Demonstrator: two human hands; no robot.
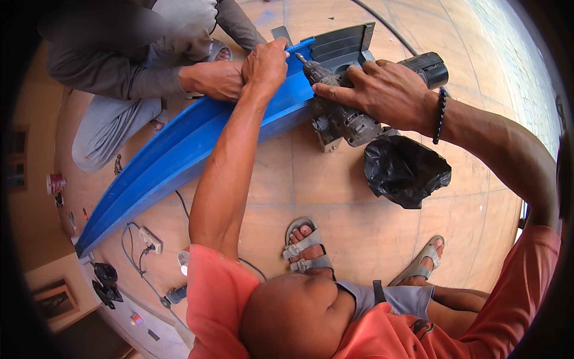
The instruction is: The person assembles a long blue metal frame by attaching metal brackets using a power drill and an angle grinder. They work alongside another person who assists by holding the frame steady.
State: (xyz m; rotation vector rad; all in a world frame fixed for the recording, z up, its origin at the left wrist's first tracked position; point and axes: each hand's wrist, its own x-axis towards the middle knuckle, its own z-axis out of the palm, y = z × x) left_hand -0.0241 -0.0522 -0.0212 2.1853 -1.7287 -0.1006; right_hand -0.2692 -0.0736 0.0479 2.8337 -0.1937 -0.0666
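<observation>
A long blue channel-shaped profile runs diagonally from the lower left to the upper middle. My left hand is closed at its far edge near the upper end, beside a co-worker's hand. Whether a small part is also between my fingers is hidden. In my right hand is a dark cordless drill, gripped from above. Its bit points left, close to the blue profile's upper edge; contact cannot be made out. A dark grey ribbed piece adjoins that end.
Beside the drill lies a crumpled black plastic bag. A co-worker in grey crouches at the upper left. On the tiled floor are a power strip with cables, another tool and a black object. My sandalled feet stand lower middle.
</observation>
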